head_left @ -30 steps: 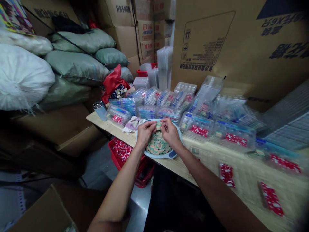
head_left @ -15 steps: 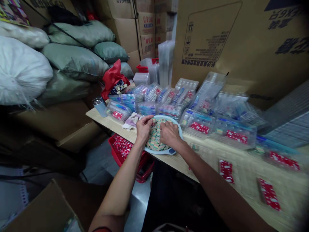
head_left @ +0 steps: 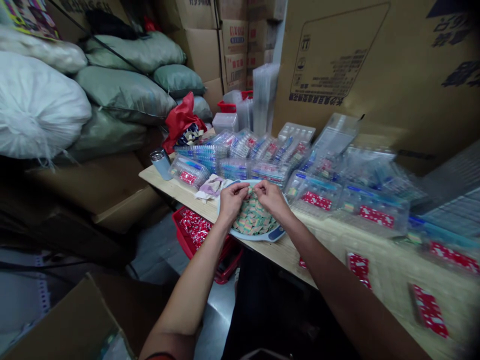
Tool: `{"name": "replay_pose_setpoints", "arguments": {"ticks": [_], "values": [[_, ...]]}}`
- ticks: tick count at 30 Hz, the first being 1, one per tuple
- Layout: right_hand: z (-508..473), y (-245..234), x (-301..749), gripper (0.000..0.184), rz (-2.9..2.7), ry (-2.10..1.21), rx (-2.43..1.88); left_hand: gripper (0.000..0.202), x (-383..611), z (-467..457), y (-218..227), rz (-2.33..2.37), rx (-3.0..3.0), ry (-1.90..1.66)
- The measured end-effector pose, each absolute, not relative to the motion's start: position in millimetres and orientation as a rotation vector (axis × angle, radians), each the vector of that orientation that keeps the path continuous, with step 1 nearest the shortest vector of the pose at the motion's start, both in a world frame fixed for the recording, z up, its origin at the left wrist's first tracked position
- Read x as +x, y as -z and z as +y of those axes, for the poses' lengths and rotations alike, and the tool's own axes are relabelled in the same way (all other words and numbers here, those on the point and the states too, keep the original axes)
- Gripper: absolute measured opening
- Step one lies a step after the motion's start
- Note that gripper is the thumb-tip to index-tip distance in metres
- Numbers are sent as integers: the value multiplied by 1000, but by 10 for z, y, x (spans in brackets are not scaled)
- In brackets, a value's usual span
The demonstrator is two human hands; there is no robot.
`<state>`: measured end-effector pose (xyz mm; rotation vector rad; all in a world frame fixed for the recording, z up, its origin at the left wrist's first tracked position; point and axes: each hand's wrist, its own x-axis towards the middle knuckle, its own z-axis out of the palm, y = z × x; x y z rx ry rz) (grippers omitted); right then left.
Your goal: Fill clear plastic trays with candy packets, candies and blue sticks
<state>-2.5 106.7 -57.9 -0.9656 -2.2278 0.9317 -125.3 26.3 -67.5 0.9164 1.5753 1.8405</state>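
While both your forearms are reaching across the table edge, your left hand (head_left: 233,200) and your right hand (head_left: 270,197) are meeting over the blue basin (head_left: 258,237), right above its far half. Fingers are curling inward on both sides, thumbs and fingertips pinching close together and almost touching; whether a small piece is sitting between them, you're not letting us tell from this angle. Below, the small green-and-tan pieces (head_left: 253,217) are filling the basin in a loose heap, and the basin itself is resting on the wooden table (head_left: 272,254), close to your edge.

Just left of it, a crumpled white-and-purple cloth (head_left: 210,188) is lying flat, with a blue cup (head_left: 160,165) standing farther out near the corner. On your right, clear plastic cases (head_left: 315,194) are lining up along the table, showing red-and-white packets inside, while a loose red packet (head_left: 429,310) is lying nearer you. Down below the table edge, a red basket (head_left: 183,239) is holding a pile of red-and-white wrapped bits (head_left: 195,226).
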Motion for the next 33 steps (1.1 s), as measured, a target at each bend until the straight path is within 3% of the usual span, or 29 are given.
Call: {"name": "replay_pose_setpoints", "arguments": {"ticks": [4, 6, 11, 17, 20, 26, 30, 33], "values": [[912, 566, 52, 23, -2643, -370, -861, 31, -1295, 255, 646, 1493, 745, -1964], [857, 572, 64, 25, -2734, -241, -845, 30, -1310, 244, 639, 1447, 701, -1973], [879, 611, 49, 17, -2642, -398, -885, 30, -1334, 219, 663, 1443, 652, -1985], [1033, 698, 7, 8, -2031, -1106, -847, 26, -1282, 213, 674, 1553, 791, -1914], [1079, 717, -54, 12, -1820, -1268, -782, 29, -1234, 200, 657, 1536, 903, -1816], [1023, 587, -146, 5, -1927, -1111, -874, 40, -1225, 198, 624, 1482, 945, -1790], [849, 397, 103, 26, -2106, -849, -875, 47, -1277, 177, 571, 1618, 871, -1847], [680, 323, 571, 30, -2246, -601, -838, 56, -1290, 211, 462, 1710, 871, -1899]]}}
